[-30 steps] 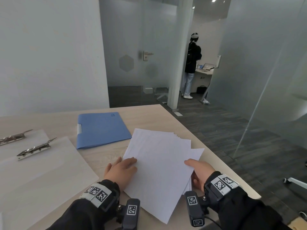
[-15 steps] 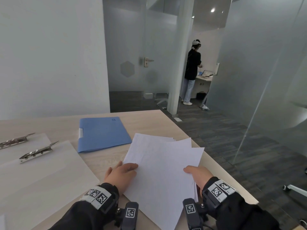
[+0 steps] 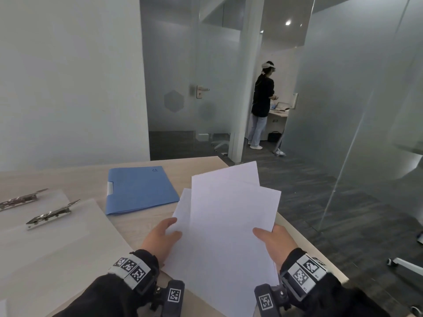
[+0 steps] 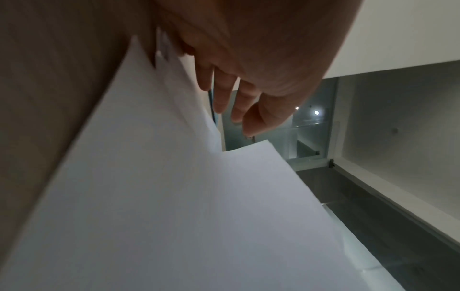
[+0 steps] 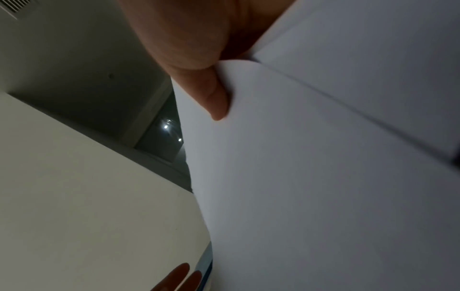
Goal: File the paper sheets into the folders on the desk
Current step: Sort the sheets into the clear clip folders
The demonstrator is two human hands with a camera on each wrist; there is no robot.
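Paper sheets point(image 3: 229, 225) were raised off the desk point(image 3: 142, 227), fanned and uneven, approx. between both hands; right hand point(image 3: 274, 243) pinched the right edge w/ thumb on top, left hand point(image 3: 160, 239) held the left edge, thumb over, fingers point(image 4: 224, 94) loosely extended behind. Sheets looked light, floppy, slippery vs. each other. Judged best gripped at both side edges and squared before going to blue folder point(image 3: 139, 191).

White sheets point(image 3: 231, 225), blue folder point(image 3: 139, 191)
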